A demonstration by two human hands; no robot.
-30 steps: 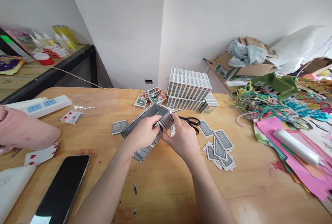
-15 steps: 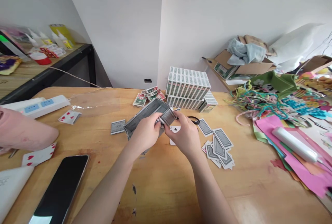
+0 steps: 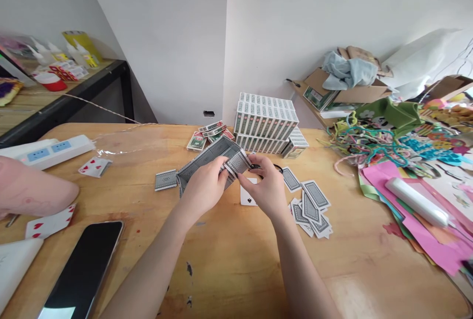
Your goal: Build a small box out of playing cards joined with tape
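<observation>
An open box-like form (image 3: 207,157) built of folded grey-backed playing cards is tilted above the table. My left hand (image 3: 204,185) grips its near side, thumb pointing toward the right end. At that end a grey-backed playing card (image 3: 238,161) with bent edges lies between my two hands. The thumb and index finger of my right hand (image 3: 266,188) pinch this card's right side. Beneath the right fingers, a spade card (image 3: 248,197) rests face up on the table. Left of the form lies one folded card (image 3: 165,180). How the pinched card joins the form is hidden by fingers.
Loose cards (image 3: 313,200) are piled right of my hands, near a black loop (image 3: 279,168). Stacked card boxes (image 3: 266,117) stand at the back. A phone (image 3: 83,269), pink object (image 3: 37,186) and power strip (image 3: 61,149) sit left; coloured paper (image 3: 402,200) and cords lie right.
The right fingers have shifted slightly along the card, and its patterned back shows more fully. More of the spade card beneath is visible. The whole view has moved a little.
</observation>
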